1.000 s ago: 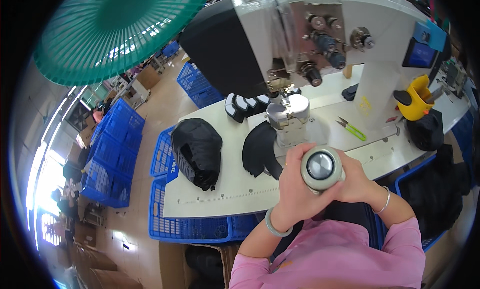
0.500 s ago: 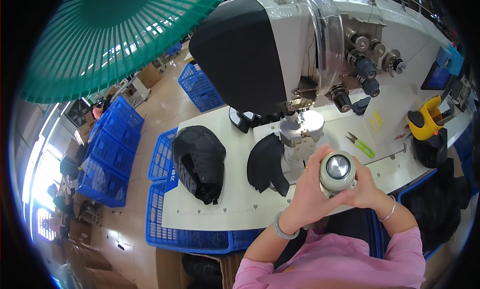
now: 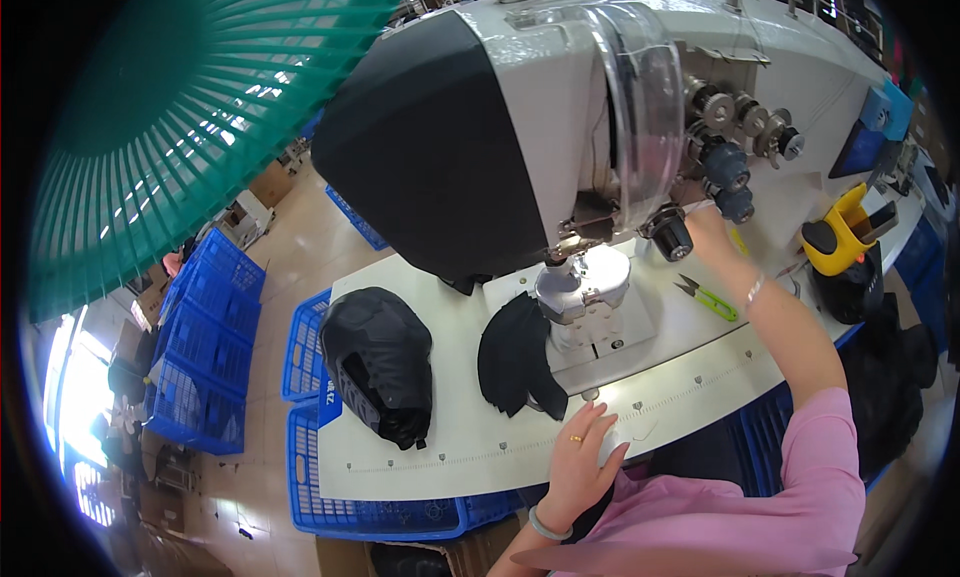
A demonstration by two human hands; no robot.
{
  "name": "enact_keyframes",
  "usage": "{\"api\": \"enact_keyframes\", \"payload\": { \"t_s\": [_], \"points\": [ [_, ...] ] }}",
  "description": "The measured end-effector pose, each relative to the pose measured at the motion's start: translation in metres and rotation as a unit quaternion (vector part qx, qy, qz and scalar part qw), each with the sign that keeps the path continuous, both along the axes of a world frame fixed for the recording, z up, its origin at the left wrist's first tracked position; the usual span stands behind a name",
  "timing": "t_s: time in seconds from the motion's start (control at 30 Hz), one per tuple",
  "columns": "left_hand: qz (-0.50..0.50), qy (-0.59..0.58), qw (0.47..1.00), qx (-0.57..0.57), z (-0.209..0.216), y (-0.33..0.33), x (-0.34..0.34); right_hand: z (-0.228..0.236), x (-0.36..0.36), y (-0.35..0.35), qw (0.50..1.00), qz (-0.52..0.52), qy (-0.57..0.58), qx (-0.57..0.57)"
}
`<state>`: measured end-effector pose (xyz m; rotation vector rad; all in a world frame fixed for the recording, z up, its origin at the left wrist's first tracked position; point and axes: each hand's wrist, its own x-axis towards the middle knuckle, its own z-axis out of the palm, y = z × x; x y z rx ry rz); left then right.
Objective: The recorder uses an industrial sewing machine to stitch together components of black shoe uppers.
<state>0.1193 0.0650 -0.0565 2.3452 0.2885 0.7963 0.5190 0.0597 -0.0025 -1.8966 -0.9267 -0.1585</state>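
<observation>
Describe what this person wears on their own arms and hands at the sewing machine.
Both arms wear pink sleeves pushed back above the wrists, leaving the forearms bare. The left hand has a thin gold ring on one of its fingers and a smooth, pale grey-green bangle around the wrist. The right hand shows a slim silver bracelet at its wrist. No gloves, no watch.

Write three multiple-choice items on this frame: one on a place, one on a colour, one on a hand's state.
1. Where does the right hand reach?
A. the black knobs on the white sewing machine
B. the blue plastic crates
C. the floor

2. What colour are the handles of the small thread snips?
A. red
B. green
C. white

3. What does the left hand hold?
A. the snips
B. a cup
C. nothing, it rests open near the white worktable's edge

A, the arm stretches up to the knobs; B, green handles show; C, its fingers lie spread, empty.
</observation>
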Motion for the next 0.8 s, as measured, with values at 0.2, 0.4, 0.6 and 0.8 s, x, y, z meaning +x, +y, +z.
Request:
{"api": "enact_keyframes", "payload": {
  "t_s": [0.2,0.4,0.6,0.8],
  "points": [
    [0.047,0.021,0.993,0.104,-0.024,-0.005,-0.003,-0.005,0.013,0.023,0.997,0.027,-0.028,-0.066],
    [0.044,0.032,0.993,0.102,-0.020,-0.008,-0.001,0.000,0.007,0.005,0.994,0.075,-0.033,-0.069],
    [0.041,0.052,0.993,0.102,-0.021,-0.010,-0.003,0.008,-0.013,0.008,0.994,0.076,-0.015,-0.081],
    [0.027,0.117,0.982,0.148,-0.006,-0.019,0.010,0.019,-0.028,0.004,0.995,0.034,0.018,-0.087]
  ]
}}
